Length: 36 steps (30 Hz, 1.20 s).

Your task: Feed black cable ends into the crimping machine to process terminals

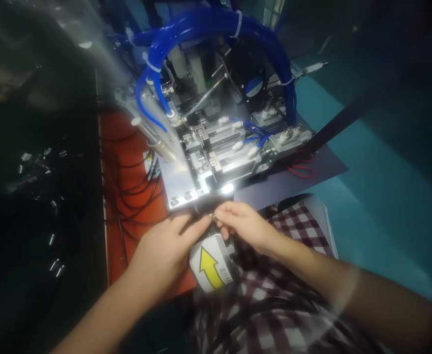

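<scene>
Both my hands meet at the front of a metal machine point(234, 147), just under its lit front edge. My right hand point(240, 221) pinches with thumb and forefinger at a tiny shiny metal piece point(212, 215), too small to name. Beside it, my left hand point(168, 241) reaches in with the thumb extended to the same spot; its other fingertips are hidden beneath the metal plate point(179, 187). Below the hands sits a round motor-like housing point(212, 263) with a yellow arrow on a white label.
Thick blue tubing point(208, 22) arches over the machine. Black cables point(127, 191) lie across the orange surface point(112, 132) at left. Small shiny parts point(57, 268) are scattered in the dark area farther left. A checkered apron point(267, 295) covers my lap, close to the machine.
</scene>
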Available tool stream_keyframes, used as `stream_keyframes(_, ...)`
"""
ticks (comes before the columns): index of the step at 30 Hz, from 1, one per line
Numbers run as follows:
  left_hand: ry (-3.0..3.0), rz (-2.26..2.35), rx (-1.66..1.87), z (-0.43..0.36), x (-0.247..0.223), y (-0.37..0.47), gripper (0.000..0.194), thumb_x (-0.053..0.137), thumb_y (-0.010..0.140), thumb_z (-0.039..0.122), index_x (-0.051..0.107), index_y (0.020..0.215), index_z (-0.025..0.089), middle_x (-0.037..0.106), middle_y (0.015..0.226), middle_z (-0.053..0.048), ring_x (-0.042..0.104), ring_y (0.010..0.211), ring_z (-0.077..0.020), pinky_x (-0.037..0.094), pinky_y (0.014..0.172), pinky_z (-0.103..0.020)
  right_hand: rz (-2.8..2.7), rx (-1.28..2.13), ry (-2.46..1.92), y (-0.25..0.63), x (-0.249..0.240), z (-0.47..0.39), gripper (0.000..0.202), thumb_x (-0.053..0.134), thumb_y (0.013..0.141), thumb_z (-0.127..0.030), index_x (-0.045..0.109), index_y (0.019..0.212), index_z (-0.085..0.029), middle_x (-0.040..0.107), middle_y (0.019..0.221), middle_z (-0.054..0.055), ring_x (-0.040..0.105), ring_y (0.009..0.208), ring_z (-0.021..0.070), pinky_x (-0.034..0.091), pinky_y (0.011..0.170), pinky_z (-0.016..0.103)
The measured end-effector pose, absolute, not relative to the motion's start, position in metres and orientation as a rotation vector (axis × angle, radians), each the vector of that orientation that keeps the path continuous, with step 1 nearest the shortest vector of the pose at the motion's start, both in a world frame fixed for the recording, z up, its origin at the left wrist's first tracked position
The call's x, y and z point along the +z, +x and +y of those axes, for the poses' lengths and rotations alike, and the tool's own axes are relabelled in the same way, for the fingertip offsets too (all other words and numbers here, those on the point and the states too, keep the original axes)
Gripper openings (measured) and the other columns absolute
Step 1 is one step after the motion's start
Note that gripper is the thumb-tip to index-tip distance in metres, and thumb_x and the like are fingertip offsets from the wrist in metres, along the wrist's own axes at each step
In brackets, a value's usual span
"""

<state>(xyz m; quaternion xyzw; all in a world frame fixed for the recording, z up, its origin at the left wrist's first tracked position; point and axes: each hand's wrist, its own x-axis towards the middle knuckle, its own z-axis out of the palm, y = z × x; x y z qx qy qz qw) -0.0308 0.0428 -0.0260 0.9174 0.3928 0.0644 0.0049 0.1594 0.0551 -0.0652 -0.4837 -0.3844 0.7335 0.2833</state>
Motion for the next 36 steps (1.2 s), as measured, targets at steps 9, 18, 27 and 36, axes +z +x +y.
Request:
stream_keyframes(9, 2.643, 1.223, 0.420, 0.040, -0.040, -0.043, 0.038, 0.039, 0.090, 0.007, 0.062, 0.117, 0.017, 0.062, 0.093, -0.007, 0.060, 0.079, -0.0163, 0.049, 0.063, -0.024, -1.044, 1.822, -1.271, 0.162, -0.065, 0.052, 0.012, 0.057, 0.084, -0.020, 0.059, 0.074, -0.016, 0.060, 0.068, -0.002, 0.058, 0.056, 0.0104, 0.045, 0.058, 0.023)
stream_keyframes(18, 2.635, 1.246, 0.386, 0.037, -0.040, -0.045, 0.035, 0.039, 0.093, 0.011, 0.060, 0.119, 0.019, 0.062, 0.096, -0.007, 0.060, 0.080, -0.0169, 0.050, 0.064, -0.026, -1.359, 1.501, -1.377, 0.162, -0.063, 0.049, 0.008, 0.056, 0.082, -0.016, 0.057, 0.074, -0.018, 0.056, 0.063, -0.003, 0.056, 0.059, 0.0124, 0.044, 0.055, 0.023)
stream_keyframes(27, 2.512, 1.299, 0.561, 0.030, -0.041, -0.045, 0.030, 0.044, 0.091, 0.006, 0.059, 0.113, 0.020, 0.059, 0.098, -0.006, 0.061, 0.089, -0.0152, 0.051, 0.072, -0.023, -1.171, 1.723, -1.338, 0.162, -0.065, 0.051, 0.008, 0.058, 0.081, -0.017, 0.056, 0.074, -0.018, 0.055, 0.062, -0.004, 0.060, 0.055, 0.0122, 0.049, 0.055, 0.024)
stream_keyframes(36, 2.643, 1.248, 0.583, 0.024, -0.043, -0.056, 0.033, 0.044, 0.089, 0.002, 0.059, 0.113, 0.018, 0.060, 0.097, -0.008, 0.059, 0.088, -0.0170, 0.051, 0.072, -0.027, -1.141, 1.812, -1.327, 0.165, -0.056, 0.055, 0.009, 0.058, 0.084, -0.015, 0.058, 0.074, -0.016, 0.057, 0.066, -0.004, 0.058, 0.055, 0.0105, 0.046, 0.056, 0.023)
